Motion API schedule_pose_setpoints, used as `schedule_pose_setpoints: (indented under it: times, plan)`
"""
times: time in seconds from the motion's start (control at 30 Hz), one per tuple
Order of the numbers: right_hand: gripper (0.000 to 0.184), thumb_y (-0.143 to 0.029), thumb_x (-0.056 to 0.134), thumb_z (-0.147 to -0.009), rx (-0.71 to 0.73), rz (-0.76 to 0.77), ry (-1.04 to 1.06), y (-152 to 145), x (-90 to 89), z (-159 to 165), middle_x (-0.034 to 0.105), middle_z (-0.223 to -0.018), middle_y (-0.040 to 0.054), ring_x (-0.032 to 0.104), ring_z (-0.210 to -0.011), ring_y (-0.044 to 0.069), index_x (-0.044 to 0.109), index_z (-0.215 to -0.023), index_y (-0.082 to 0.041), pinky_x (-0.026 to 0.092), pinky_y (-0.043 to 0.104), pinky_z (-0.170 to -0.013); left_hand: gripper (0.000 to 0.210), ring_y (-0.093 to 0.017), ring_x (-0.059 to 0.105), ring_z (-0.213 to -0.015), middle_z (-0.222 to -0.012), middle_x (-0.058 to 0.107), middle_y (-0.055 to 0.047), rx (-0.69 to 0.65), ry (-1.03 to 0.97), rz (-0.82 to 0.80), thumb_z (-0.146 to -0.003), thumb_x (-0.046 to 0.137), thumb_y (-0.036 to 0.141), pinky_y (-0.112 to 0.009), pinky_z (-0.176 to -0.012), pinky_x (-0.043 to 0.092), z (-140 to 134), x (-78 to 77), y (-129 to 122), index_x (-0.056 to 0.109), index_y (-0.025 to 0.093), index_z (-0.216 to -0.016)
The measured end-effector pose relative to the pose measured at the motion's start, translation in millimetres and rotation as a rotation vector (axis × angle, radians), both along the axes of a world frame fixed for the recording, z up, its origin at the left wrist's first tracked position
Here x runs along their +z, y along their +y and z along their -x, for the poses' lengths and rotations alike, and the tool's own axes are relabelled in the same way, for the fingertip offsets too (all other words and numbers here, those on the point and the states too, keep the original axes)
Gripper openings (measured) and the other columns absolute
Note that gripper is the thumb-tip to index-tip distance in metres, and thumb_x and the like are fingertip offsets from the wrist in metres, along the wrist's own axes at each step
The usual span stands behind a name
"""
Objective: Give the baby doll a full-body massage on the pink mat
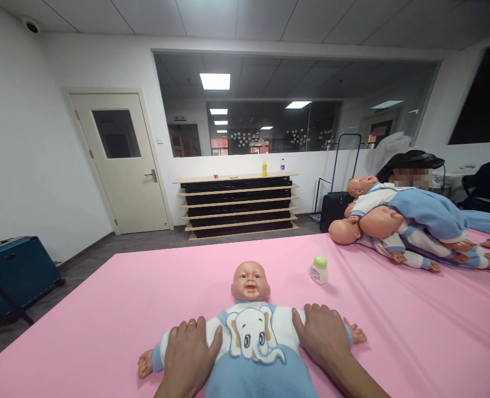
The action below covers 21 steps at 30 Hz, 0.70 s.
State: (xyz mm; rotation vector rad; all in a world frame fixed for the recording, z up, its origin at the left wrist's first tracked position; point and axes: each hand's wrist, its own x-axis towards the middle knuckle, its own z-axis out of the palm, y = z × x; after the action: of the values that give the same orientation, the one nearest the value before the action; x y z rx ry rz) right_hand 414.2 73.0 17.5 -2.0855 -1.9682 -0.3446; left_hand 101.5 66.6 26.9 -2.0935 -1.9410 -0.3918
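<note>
A baby doll (250, 283) lies on its back on the pink-covered table (104, 326), its head away from me and its arms spread sideways. It wears a white and light blue outfit with an elephant face (251, 334) on the chest. My left hand (190, 349) grips the doll's sleeved arm on the left, the thumb toward the chest. On the other side my right hand (322, 334) is closed over the opposite arm, its fingertips hidden beyond the sleeve. Both small doll hands stick out past mine. Beyond my right hand stands a white bottle with a green cap (319, 270).
Several more dolls (414, 215) are piled at the table's right. A person in a dark headset (419, 160) is behind them. A low shelf stack (238, 204) carries a yellow bottle (264, 168) by the far wall. A blue suitcase (21, 273) stands left of the table.
</note>
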Motion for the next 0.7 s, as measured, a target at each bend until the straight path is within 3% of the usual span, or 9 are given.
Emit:
schedule_pose_setpoints:
  times: [0.2, 0.43, 0.7]
  plan:
    - [0.044, -0.043, 0.036, -0.094, -0.093, 0.07, 0.065, -1, 5.4, -6, 0.067, -0.082, 0.0147, 0.061, -0.083, 0.03, 0.067, -0.082, -0.014, 0.034, 0.044, -0.079, 0.064, -0.033, 0.059, -0.087, -0.084, 0.067, -0.015, 0.087, -0.008, 0.122, -0.089, 0.028, 0.065, -0.045, -0.084, 0.033, 14, 13.0, 0, 0.067, 0.014, -0.082]
    - [0.042, -0.042, 0.035, -0.094, -0.177, 0.118, 0.11, -1, 7.8, -17, 0.067, -0.085, 0.0145, 0.061, -0.085, 0.03, 0.065, -0.083, -0.015, 0.036, 0.041, -0.074, 0.049, -0.032, 0.059, -0.094, -0.091, 0.068, -0.015, 0.198, -0.021, 0.164, -0.092, 0.028, 0.046, -0.043, -0.081, 0.033, 20, 15.1, 3, 0.065, 0.014, -0.086]
    - [0.044, -0.043, 0.033, -0.094, -0.156, 0.142, 0.137, -1, 13.1, -15, 0.068, -0.084, 0.0142, 0.062, -0.08, 0.028, 0.064, -0.081, -0.015, 0.036, 0.038, -0.07, 0.051, -0.031, 0.06, -0.088, -0.084, 0.068, -0.013, 0.149, -0.044, 0.174, -0.093, 0.027, 0.048, -0.041, -0.077, 0.034, 22, 12.7, 5, 0.064, 0.016, -0.079]
